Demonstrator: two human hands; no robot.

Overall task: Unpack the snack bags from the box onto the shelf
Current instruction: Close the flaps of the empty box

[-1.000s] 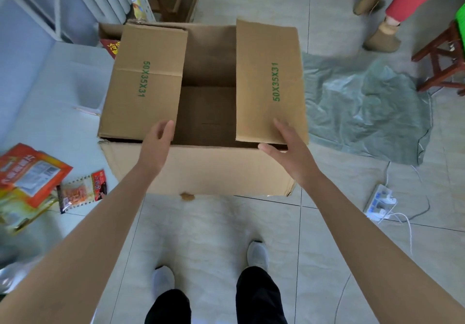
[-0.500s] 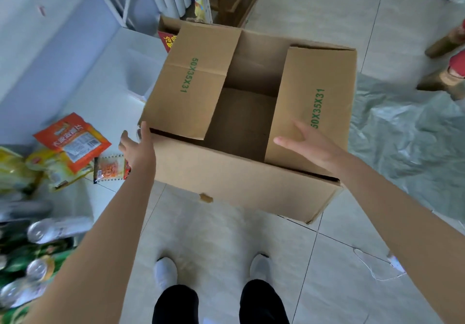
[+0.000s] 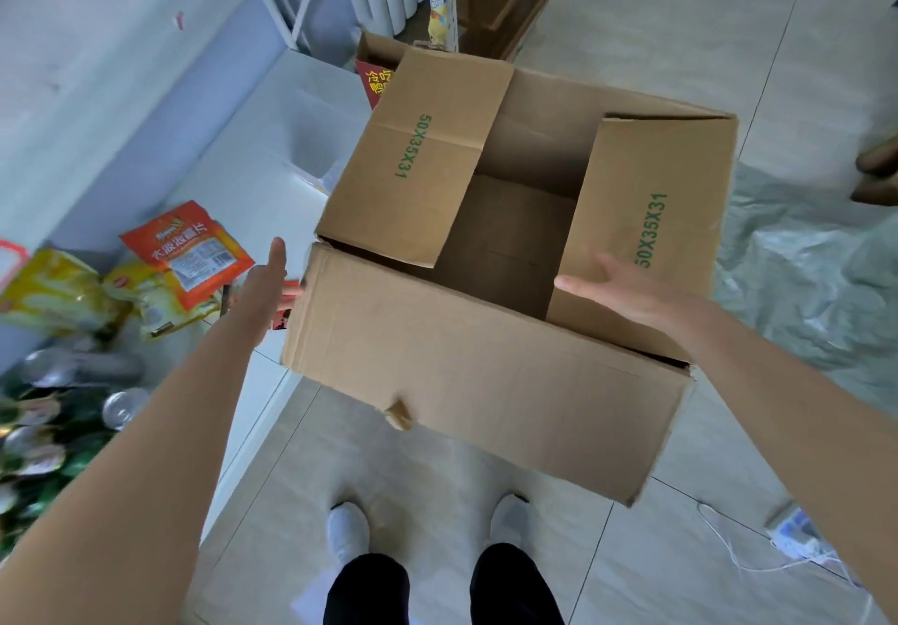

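As the person (image 3: 365, 593) reaches forward, left hand (image 3: 265, 284) and right hand (image 3: 627, 291) flank the box (image 3: 486, 372) straight-fingered, gripping nothing.

cardboard box (image 3: 486, 372) between left hand (image 3: 265, 284) and right hand (image 3: 631, 294) | snack bags (image 3: 187, 255) on shelf (image 3: 272, 148), just left of left hand | plastic sheet (image 3: 802, 274) right of right hand
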